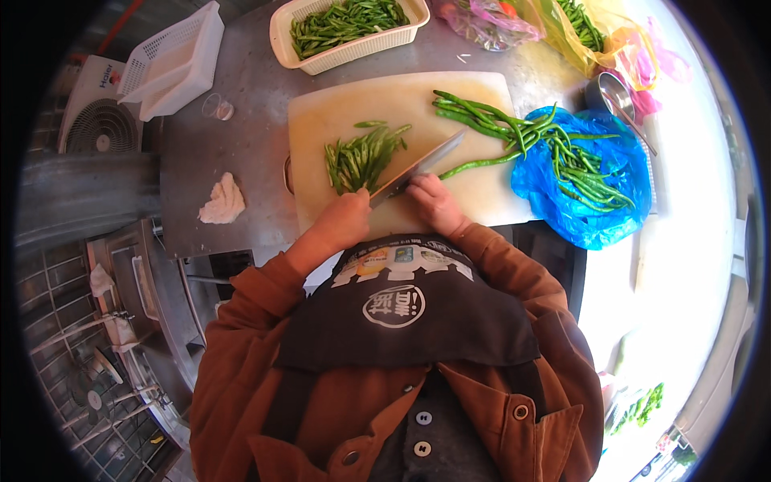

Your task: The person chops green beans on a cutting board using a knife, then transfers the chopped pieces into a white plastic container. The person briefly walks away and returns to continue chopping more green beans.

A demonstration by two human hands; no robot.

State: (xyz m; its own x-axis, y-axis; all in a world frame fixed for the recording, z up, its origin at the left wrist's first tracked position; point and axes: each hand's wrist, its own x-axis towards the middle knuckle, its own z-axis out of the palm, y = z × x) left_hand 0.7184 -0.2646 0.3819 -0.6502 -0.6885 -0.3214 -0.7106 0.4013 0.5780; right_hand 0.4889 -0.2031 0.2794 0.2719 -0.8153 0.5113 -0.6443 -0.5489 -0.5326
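Observation:
My left hand point(346, 218) is closed around the handle end of a kitchen knife point(435, 152); its blade slants up to the right over the white cutting board point(319, 114). Just right of the blade, my right hand point(432, 197) has its fingers curled down on a green pod, largely hidden under them. Slant-cut green pieces point(361, 158) lie in a heap left of the blade. Whole long green pods point(479, 117), beans or thin peppers, stretch from the board's right side to a blue plastic bag point(620, 153) that holds more of them.
A cream basket point(349, 59) of cut green pieces stands beyond the board. White baskets point(174, 66), a small clear cup point(218, 107) and a crumpled cloth point(223, 200) are on the metal table point(259, 141) at left. Vegetable bags point(491, 27) and a metal bowl point(608, 93) sit at upper right.

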